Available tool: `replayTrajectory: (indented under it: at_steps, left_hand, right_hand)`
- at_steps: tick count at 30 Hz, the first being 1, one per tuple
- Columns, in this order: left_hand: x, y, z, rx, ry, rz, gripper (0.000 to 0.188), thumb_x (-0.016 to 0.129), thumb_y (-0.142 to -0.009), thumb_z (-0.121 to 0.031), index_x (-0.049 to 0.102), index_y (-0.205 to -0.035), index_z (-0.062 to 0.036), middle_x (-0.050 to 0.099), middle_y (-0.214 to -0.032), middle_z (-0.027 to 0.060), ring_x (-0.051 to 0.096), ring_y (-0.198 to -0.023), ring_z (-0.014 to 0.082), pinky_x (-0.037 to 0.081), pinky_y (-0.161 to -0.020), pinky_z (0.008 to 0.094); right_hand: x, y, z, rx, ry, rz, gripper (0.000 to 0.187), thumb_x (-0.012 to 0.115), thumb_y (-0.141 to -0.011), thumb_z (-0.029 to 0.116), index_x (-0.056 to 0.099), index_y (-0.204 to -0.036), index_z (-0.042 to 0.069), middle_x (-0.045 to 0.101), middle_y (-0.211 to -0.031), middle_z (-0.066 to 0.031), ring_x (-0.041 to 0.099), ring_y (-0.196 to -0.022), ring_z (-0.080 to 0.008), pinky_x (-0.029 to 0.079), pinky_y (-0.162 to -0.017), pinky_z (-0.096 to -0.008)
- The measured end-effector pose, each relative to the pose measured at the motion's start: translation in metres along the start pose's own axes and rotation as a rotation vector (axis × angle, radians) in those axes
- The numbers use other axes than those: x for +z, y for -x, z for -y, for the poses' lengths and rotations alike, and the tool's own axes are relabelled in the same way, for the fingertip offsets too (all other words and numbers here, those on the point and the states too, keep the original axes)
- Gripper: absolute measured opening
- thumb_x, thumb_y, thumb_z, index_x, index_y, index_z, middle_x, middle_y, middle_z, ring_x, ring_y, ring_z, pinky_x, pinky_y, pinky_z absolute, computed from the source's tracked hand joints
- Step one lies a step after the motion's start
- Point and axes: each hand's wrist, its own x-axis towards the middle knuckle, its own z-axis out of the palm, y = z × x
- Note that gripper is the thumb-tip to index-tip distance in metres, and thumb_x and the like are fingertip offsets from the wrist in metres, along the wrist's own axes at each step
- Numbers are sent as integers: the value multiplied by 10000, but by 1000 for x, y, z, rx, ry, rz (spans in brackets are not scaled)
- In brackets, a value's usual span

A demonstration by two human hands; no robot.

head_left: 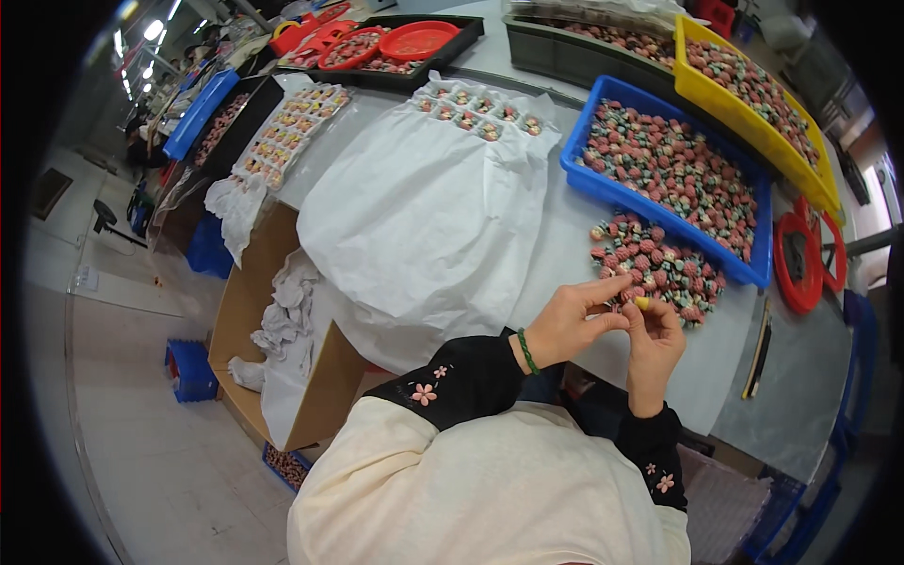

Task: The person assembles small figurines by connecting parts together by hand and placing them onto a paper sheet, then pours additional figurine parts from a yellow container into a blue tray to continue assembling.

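My left hand [568, 323], with a green braided bracelet at the wrist, is closed in a pinch at the near edge of a loose pile of small pink figurines [664, 268]. Facing it, my right hand [654, 353] is closed too, its fingertips meeting those of the left. A yellow band [643, 302] shows at a right fingertip. Between the fingertips is a tiny piece, mostly hidden, that looks like one of the pink figurines. Just behind the pile stands a blue tray [572, 162] full of the same figurines, pink and bumpy with dark green parts.
A yellow tray [680, 83] of figurines stands beyond the blue one. White paper [424, 221] covers the middle, figurines in rows at its far end. An open cardboard box [325, 386] is at left. A cutter knife [756, 353] and red rings [799, 259] lie right.
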Motion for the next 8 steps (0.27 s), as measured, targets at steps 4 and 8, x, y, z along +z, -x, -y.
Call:
replayTrajectory:
  at_steps: [4,8]
  left_hand:
    - [-20,-6,-15,127,-298,28,425,626,-768,-24,497,-1171,19,553,-1110,117,551,-879,99,476,-782,245]
    - [-78,-52,-64,176,-613,-211,435,653,-756,-65,520,-1170,-33,572,-1085,104,552,-915,113,478,-771,230]
  right_hand:
    - [12,0,6,115,-236,71,227,501,-891,155,544,-1024,-23,578,-932,-73,563,-852,-139,487,-702,-255]
    - [12,0,3,78,-44,172,309,476,-902,226,523,-1070,-29,553,-985,-95,556,-909,-162,486,-771,-285]
